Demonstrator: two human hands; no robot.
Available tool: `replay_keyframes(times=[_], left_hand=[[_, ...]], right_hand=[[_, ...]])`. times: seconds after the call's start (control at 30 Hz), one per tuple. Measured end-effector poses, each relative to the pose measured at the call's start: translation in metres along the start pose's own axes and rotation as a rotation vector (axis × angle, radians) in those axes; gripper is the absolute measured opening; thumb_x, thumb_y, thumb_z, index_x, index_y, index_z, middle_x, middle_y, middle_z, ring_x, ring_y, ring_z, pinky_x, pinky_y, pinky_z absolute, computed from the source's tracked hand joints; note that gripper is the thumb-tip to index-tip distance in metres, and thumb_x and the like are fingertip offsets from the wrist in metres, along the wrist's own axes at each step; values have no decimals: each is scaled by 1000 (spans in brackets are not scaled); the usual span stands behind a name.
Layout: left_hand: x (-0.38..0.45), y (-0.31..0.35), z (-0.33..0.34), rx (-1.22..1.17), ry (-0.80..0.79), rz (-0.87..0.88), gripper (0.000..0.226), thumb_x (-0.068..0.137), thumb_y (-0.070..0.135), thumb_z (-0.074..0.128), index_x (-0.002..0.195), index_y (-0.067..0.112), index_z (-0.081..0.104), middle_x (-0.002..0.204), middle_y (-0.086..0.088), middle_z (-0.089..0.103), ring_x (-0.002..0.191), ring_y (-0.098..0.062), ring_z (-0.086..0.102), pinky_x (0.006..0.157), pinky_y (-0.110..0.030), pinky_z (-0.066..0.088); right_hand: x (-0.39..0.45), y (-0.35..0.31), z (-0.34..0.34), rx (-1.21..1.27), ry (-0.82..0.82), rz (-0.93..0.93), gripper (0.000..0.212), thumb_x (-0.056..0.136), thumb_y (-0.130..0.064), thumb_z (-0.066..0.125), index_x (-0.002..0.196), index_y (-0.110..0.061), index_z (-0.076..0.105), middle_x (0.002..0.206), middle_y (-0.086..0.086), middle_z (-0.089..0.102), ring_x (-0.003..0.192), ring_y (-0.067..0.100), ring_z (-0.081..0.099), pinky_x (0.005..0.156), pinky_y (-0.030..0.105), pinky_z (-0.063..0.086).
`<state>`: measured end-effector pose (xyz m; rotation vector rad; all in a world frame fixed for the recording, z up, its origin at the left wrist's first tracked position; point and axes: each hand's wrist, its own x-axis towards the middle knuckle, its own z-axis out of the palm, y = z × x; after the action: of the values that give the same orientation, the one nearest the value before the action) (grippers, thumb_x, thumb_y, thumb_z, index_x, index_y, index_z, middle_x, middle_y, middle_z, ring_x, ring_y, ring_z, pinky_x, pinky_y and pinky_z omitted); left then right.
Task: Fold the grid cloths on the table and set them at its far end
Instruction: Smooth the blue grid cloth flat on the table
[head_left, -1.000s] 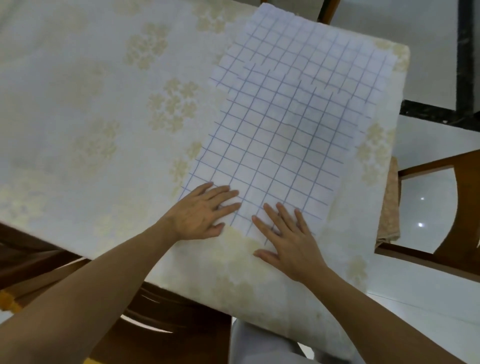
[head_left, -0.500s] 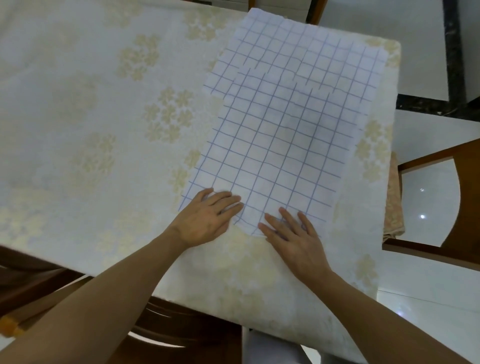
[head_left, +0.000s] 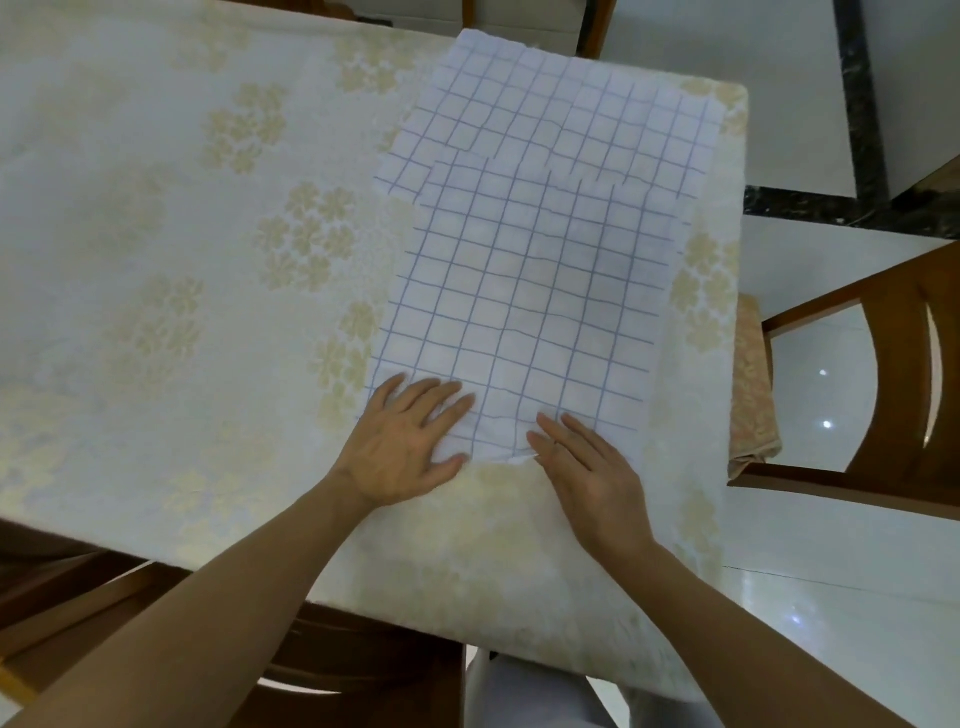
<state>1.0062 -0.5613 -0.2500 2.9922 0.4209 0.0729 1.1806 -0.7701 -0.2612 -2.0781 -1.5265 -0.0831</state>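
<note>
Hands (head_left: 410, 447) (head_left: 587, 467) press flat on grid cloth (head_left: 530, 291).

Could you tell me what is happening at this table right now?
A person is folding grid cloths on a table covered with a flowered tablecloth. The left hand and the right hand both lie flat on the near edge of a folded grid cloth. Its far end overlaps a second grid cloth lying at the far end of the table. A wooden chair stands to the right.
</note>
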Motion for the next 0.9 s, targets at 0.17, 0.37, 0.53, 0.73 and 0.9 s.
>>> replay_keyframes(times=[0.17, 0.37, 0.53, 0.73, 0.9], left_hand=[[2, 31, 2, 14, -59, -10, 73, 90, 62, 52, 150, 23, 41, 153, -6, 45, 141, -26, 42, 113, -58, 29], [-4, 41, -3, 30, -101, -84, 75, 84, 26, 63, 153, 19, 34, 156, -6, 41, 142, -29, 39, 115, -56, 30], [-20, 74, -12, -16, -106, -141, 66, 85, 25, 48, 151, 18, 39, 151, -7, 48, 138, -28, 46, 115, -53, 33], [-47, 114, -16, 47, -163, -127, 60, 85, 30, 47, 144, 21, 50, 144, -4, 55, 131, -27, 53, 111, -53, 38], [-69, 146, -30, 109, -166, -155, 53, 85, 22, 49, 137, 21, 58, 139, -4, 60, 126, -28, 58, 107, -51, 44]], right_hand=[[0, -4, -11, 77, -27, 84, 30, 104, -28, 49, 121, -16, 70, 133, 2, 64, 128, 25, 56, 102, 42, 48], [-16, 2, -18, -26, -44, -8, 32, 104, -32, 48, 123, -16, 69, 135, 5, 62, 129, 27, 55, 103, 51, 45], [-31, -9, -23, -174, -229, -46, 66, 89, -46, 63, 148, -22, 44, 153, 6, 44, 144, 28, 36, 112, 58, 31], [-69, -2, -30, -169, -335, 53, 95, 73, -8, 76, 154, -24, 27, 159, 4, 33, 146, 28, 32, 112, 59, 33], [-104, 13, -59, -151, -313, -18, 59, 91, -17, 50, 149, -19, 40, 153, 5, 42, 140, 30, 41, 109, 57, 39]])
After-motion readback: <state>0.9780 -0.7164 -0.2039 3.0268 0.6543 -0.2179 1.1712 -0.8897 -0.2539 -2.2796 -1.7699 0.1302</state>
